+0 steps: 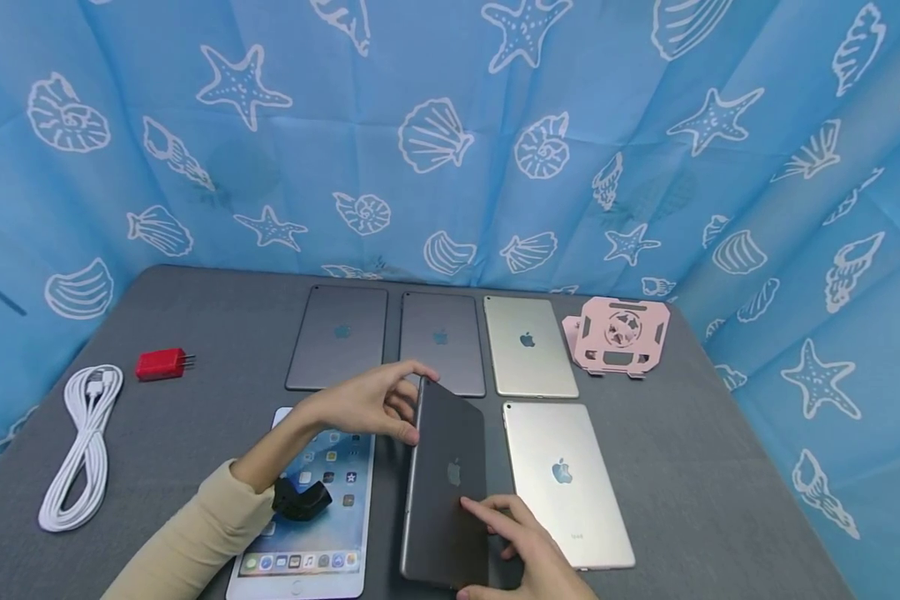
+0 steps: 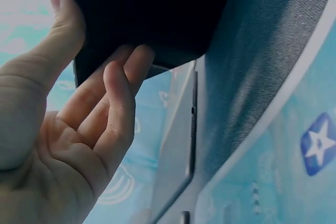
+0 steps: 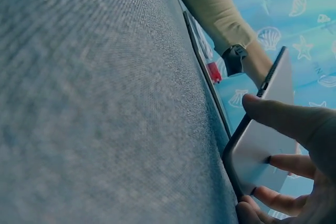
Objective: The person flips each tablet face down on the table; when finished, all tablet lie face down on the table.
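A dark grey tablet (image 1: 442, 500) stands tilted on its long edge at the middle front, its back with the apple logo toward the right. My left hand (image 1: 371, 400) grips its far end, thumb on one side and fingers on the other, as the left wrist view shows. At the near end my right hand (image 1: 528, 550) holds it, fingertips against the back and thumb (image 3: 257, 106) on the short edge. Left of it, partly under my left forearm, lies a tablet with a lit screen (image 1: 352, 517). A silver tablet (image 1: 600, 508) lies face down to the right.
Along the back lie two grey tablets (image 1: 341, 333), (image 1: 446, 350) and a pale gold tablet (image 1: 540, 358), backs up. Beside them sits a pink folding stand (image 1: 648, 333). A red charger plug (image 1: 157, 365) and a coiled white cable (image 1: 90, 442) lie left. Blue curtains surround the grey table.
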Tool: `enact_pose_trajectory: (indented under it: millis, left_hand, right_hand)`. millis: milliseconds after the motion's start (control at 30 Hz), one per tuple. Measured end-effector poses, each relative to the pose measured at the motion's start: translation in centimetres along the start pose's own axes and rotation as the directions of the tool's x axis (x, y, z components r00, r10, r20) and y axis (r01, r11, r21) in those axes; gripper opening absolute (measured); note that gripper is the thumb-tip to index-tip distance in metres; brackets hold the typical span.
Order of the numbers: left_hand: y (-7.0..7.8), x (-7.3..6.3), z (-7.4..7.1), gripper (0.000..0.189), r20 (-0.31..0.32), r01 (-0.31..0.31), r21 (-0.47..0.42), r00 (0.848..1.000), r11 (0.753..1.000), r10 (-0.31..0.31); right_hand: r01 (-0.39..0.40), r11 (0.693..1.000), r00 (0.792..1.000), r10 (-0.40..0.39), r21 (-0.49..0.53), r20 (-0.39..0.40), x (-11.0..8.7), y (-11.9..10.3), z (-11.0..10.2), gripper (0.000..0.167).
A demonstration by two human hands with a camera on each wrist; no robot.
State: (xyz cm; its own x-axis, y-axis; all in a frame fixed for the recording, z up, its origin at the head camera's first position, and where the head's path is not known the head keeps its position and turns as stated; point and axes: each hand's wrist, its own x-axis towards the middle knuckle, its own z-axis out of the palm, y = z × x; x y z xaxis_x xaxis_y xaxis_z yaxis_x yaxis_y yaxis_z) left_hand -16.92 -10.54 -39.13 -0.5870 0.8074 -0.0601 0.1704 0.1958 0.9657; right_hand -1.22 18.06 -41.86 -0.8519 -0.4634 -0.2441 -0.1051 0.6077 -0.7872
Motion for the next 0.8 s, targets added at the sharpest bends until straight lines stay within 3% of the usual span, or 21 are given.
enact_pose_trajectory:
  millis: [300, 800]
  left_hand:
    - [-1.1, -0.1, -0.5, 0.092, 0.037, 0.012, -0.107, 0.999, 0.994, -0.008]
    - [-2.1, -0.1, -0.8, 0.095, 0.061, 0.016, -0.085, 0.998, 0.996, -0.011]
  right_hand:
    - [-0.014, 0.996, 1.0, 0.016, -0.09, 0.015, -0.2, 0.0, 0.1, 0.083]
    - [-0.015, 0.989, 1.0, 0.012, -0.145, -0.022, -0.3, 0.4, 0.2, 0.08]
